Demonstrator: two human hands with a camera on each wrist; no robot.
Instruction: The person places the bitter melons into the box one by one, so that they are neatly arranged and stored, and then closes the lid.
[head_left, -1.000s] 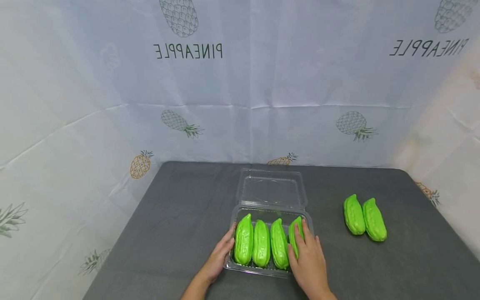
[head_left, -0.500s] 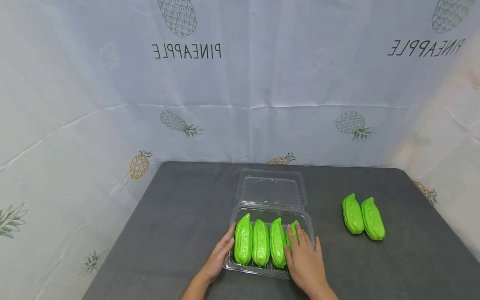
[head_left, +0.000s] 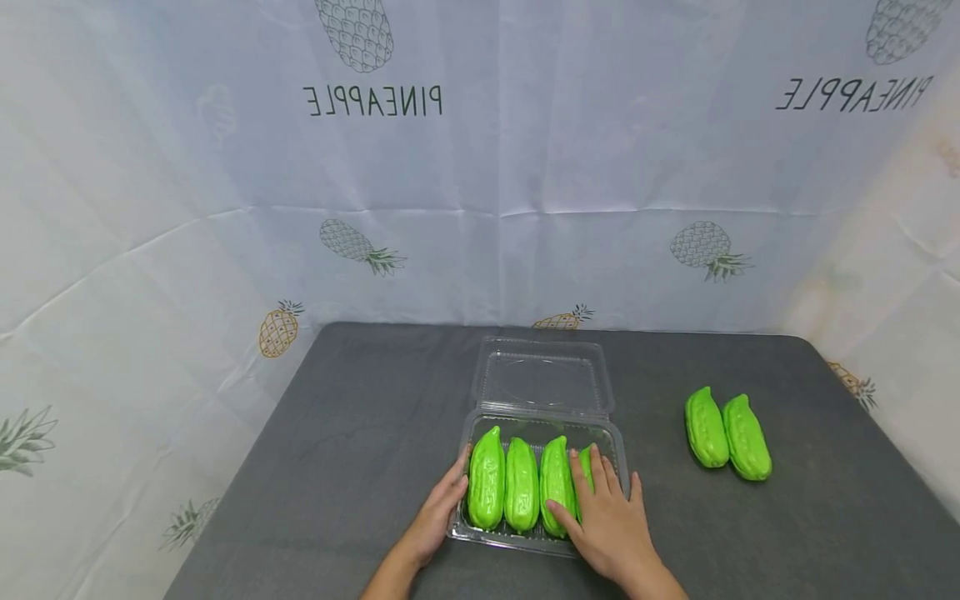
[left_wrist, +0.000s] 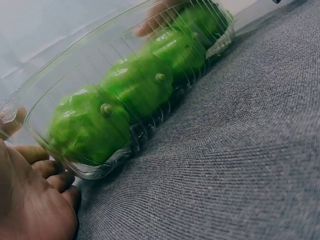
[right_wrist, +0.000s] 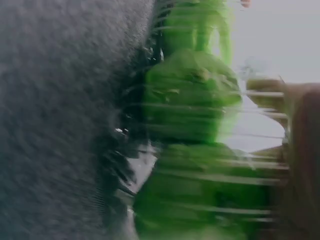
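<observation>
Four green fruits (head_left: 522, 486): they lie side by side inside the clear container (head_left: 517, 544), with their narrow tips toward its hinge.

Right hand (head_left: 611, 525): over the right part of the container, its fingers spread and almost straight. It grips nothing; it only rests upon the fourth fruit (head_left: 587, 461). One second ago the hand was slightly more to the right; now its thumb reaches away from the fingers, onto the third fruit (head_left: 556, 492). How strongly it presses, I cannot tell from where I stand.

Fourth fruit: its tip has shifted a little toward the third fruit and the container's front edge. I judge this to be a small correction of its place, and the row seems nearly settled. Its lower part is hidden under the hand.

Left hand (head_left: 433, 517): at the container's left wall, in the same place as before, fingers bent outside and thumb at the rim; it appears to hold the container steady.

Lid (head_left: 543, 379): folded back behind the container, unchanged.

Two other fruits (head_left: 707, 427): on the desk (head_left: 360, 433), well apart from the container, to its right, and not moved.
</observation>
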